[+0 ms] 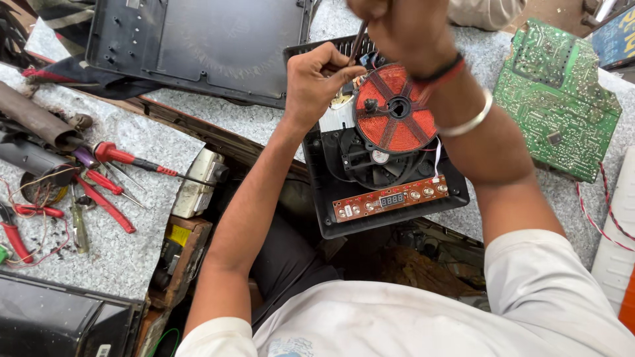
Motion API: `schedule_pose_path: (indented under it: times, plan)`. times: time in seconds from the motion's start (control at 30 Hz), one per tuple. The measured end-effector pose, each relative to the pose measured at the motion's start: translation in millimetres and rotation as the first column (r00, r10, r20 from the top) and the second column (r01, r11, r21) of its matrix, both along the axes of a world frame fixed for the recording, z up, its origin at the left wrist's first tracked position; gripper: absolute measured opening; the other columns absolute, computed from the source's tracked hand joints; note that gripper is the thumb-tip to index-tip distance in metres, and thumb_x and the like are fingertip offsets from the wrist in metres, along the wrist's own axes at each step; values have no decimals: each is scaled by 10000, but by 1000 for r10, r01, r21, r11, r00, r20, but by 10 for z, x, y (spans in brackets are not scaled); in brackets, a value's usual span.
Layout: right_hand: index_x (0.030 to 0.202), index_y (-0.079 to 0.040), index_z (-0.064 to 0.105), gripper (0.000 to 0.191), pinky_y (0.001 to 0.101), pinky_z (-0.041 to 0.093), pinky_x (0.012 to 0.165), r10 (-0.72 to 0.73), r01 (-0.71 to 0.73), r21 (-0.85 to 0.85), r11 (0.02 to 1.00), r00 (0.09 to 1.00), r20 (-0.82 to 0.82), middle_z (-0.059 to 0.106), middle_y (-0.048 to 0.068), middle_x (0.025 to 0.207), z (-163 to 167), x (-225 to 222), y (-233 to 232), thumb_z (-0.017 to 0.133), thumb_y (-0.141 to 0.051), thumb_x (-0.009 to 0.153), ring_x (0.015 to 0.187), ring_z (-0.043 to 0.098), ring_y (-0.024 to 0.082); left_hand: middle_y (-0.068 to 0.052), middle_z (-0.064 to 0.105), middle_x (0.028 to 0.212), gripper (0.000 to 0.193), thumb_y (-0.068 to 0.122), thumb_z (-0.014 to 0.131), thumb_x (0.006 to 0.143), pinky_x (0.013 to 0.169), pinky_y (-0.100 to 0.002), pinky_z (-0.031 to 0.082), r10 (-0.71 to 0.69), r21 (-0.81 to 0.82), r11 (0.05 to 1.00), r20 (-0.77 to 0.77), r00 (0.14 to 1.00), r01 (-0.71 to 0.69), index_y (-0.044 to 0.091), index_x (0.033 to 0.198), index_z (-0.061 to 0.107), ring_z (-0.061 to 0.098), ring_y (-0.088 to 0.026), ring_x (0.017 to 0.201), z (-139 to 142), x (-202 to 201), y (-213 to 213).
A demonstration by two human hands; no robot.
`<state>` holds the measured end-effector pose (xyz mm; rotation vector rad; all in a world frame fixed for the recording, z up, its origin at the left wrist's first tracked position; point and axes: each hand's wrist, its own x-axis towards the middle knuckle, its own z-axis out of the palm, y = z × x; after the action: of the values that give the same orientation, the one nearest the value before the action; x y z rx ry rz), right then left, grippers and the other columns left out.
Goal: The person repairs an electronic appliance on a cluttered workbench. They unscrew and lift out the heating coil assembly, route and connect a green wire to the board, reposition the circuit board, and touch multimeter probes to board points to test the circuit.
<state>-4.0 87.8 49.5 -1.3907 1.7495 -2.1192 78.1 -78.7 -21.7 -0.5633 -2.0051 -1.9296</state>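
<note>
An opened induction cooktop base (331,198) lies before me, its copper-red coil (395,109) tilted up over the black fan housing. A brown control strip with a small display (390,198) runs along its near edge. My left hand (317,82) rests at the coil's left edge, fingers pinched on something small near the white part beside the coil. My right hand (403,30), wearing a dark thread and a metal bangle, is raised above the coil and grips a thin dark-shafted tool (358,41) that points down toward the inside of the unit.
The black cooktop cover (198,46) lies upside down at the back. A green circuit board (555,99) sits on the right. Red-handled screwdrivers (126,157), pliers (13,231) and wire scraps cover the speckled bench on the left, beside a cream box (198,175).
</note>
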Motion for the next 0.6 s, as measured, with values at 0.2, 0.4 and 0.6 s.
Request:
schedule_pose_path:
  times: [0.2, 0.4, 0.6]
  plan:
    - [853, -30, 343, 483, 312, 303, 599, 62, -60, 24, 998, 992, -107, 338, 67, 746, 225, 89, -77, 599, -228, 1211, 635, 353, 186, -78, 730, 745, 300, 70, 885, 859, 564, -230, 501, 92, -102, 991, 73, 993, -84, -29, 785, 612, 613, -70, 678, 76, 34, -46]
    - [876, -71, 477, 426, 290, 339, 490, 176, -113, -326, 938, 970, 170, 412, 22, 700, 290, 236, -270, 510, -436, 1095, 528, 424, 145, -54, 760, 835, 206, 85, 830, 902, 666, -227, 609, -34, -37, 999, 72, 997, 37, -4, 885, 645, 719, -51, 779, 59, 71, -32]
    - [783, -121, 457, 555, 303, 285, 543, 276, -232, -170, 958, 907, 319, 402, 4, 673, 254, -156, 30, 539, -591, 1066, 572, 412, 128, -82, 789, 980, 154, 67, 681, 1020, 793, -279, 605, -102, -174, 979, 30, 994, 106, -4, 1155, 699, 750, -127, 917, 122, 114, -103]
